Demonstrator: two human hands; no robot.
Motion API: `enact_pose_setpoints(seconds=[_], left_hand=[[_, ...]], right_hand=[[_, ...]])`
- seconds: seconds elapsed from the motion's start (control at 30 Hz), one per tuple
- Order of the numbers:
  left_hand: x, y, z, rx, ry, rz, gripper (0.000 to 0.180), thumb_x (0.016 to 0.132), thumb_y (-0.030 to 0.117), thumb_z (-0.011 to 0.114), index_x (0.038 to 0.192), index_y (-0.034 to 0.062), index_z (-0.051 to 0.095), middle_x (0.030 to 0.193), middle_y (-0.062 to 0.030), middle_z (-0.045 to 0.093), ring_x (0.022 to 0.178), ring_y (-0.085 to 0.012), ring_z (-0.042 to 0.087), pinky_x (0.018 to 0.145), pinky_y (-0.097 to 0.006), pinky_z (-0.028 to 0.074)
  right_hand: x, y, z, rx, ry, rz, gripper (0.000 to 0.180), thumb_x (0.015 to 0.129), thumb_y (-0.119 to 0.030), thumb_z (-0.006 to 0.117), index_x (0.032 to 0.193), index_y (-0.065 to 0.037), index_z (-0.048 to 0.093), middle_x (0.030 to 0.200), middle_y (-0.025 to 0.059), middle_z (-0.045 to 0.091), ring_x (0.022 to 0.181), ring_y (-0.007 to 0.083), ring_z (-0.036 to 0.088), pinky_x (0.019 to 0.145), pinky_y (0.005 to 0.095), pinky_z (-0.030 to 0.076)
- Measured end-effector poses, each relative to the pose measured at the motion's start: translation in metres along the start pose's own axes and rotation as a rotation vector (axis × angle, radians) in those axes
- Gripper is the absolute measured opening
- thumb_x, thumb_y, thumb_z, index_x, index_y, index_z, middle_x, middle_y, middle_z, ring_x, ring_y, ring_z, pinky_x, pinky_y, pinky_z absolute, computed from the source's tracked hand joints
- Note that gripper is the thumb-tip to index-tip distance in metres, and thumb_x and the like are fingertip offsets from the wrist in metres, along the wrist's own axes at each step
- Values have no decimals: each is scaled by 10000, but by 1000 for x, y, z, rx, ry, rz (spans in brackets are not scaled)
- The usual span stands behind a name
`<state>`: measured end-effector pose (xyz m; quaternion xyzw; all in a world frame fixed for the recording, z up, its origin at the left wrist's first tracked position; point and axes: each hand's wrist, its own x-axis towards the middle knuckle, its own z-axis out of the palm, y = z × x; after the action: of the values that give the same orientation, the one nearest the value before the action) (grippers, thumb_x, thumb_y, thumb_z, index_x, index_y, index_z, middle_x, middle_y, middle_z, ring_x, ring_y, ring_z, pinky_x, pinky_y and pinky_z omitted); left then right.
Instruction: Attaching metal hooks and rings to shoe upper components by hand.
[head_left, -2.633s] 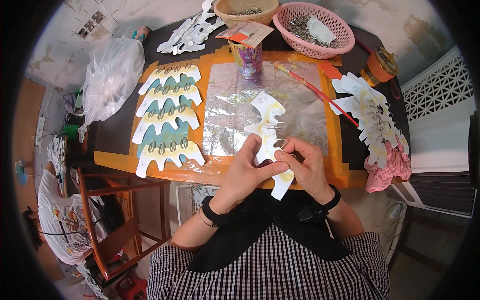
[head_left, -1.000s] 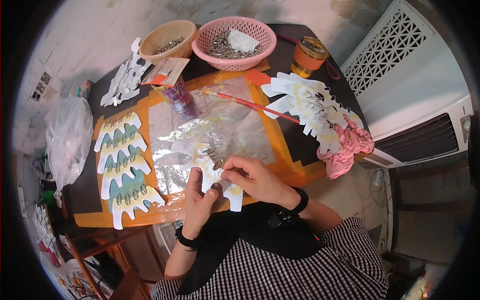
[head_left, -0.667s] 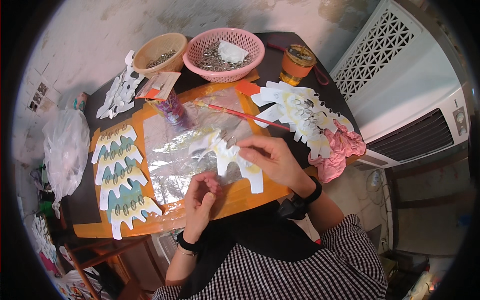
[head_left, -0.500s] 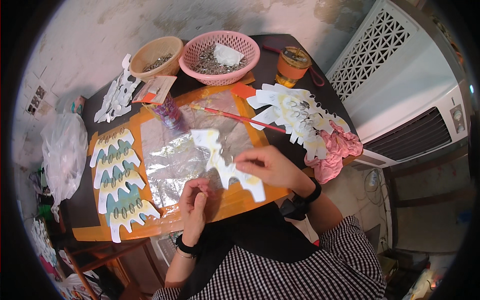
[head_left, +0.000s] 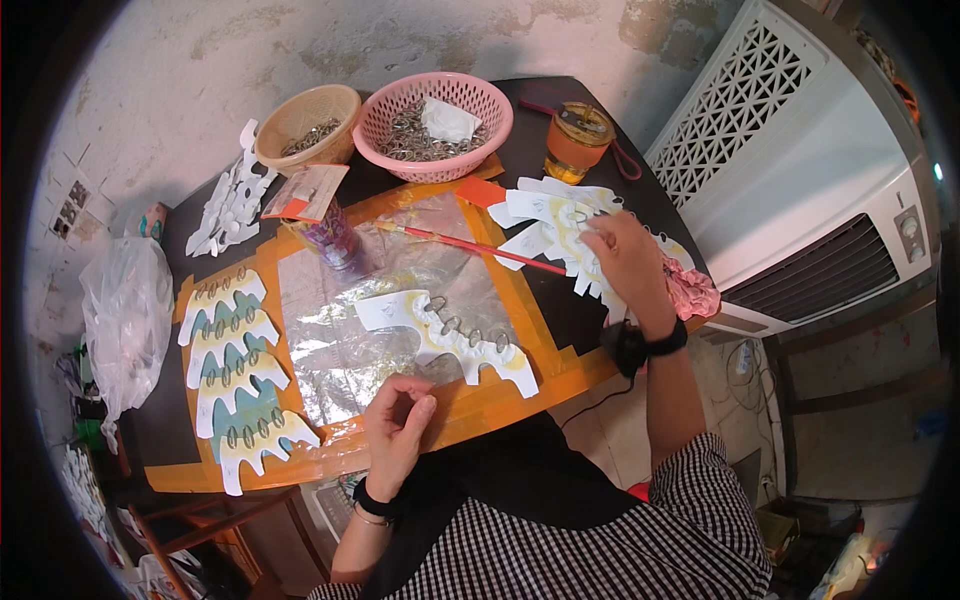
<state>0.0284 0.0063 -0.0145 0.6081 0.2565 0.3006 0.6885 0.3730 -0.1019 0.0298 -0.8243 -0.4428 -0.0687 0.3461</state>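
My right hand (head_left: 632,262) is over a pile of white paper cutouts (head_left: 540,204) with yellowish smears, on the table's right side. Its fingers bend down and in; whatever they pinch is hidden. Close to the table's front edge, my left hand (head_left: 398,425) has loosely curled fingers, thumb and forefinger slightly apart, with nothing visible between them. Just beyond it, a single scalloped cutout (head_left: 440,335) lies on the clear plastic sheet (head_left: 330,345). Several metal rings (head_left: 475,337) sit along its upper edge.
Left, overlapping cutouts with rings (head_left: 235,375) line the orange-taped board. Behind are a tan basket (head_left: 300,105), a pink basket (head_left: 375,125) of metal rings, and a purple-filled jar (head_left: 335,245). A red brush (head_left: 480,245), lidded cup (head_left: 577,145) and pink cloth (head_left: 692,288) lie rightward, near a white air cooler (head_left: 820,190).
My right hand has left the single cutout and moved right to the pile. That cutout, tilted and blurred before, now lies flat with its rings visible. My left hand has barely moved.
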Motion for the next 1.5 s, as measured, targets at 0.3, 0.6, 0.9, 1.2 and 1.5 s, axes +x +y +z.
enact_pose_setpoints(seconds=[0.3,0.6,0.9,1.2,1.5], left_hand=[[1,2,1,31,17,16,105,933,58,682,1017,24,630,891,41,557,838,-52,495,775,-205,408],[0,2,1,103,-7,41,118,938,88,696,1021,29,636,874,42,582,811,-41,517,741,-205,435],[1,9,6,74,-43,5,98,953,77,664,1025,27,620,905,40,595,839,-35,531,765,-201,439],[27,67,25,283,48,345,394,871,163,757,1193,28,574,1137,-88,561,1121,-223,501,983,-332,403],[63,111,41,297,1,358,419,793,270,846,1011,2,609,990,-101,625,949,-232,591,848,-336,469]], right_hand=[[32,22,28,-105,-41,8,274,769,-172,774,989,-63,653,1002,112,621,950,324,631,798,429,505],[38,20,30,36,-111,79,292,694,-120,803,929,-62,639,908,86,604,896,270,627,797,393,497],[46,15,10,310,-107,62,205,772,-108,791,860,-13,632,792,62,638,707,141,608,638,284,486],[20,-104,-58,933,-58,57,121,896,19,701,944,-12,594,842,1,636,764,44,589,688,189,466],[-10,-161,-22,1160,-281,-33,132,932,11,658,1006,-2,549,922,42,641,860,82,628,780,224,513]])
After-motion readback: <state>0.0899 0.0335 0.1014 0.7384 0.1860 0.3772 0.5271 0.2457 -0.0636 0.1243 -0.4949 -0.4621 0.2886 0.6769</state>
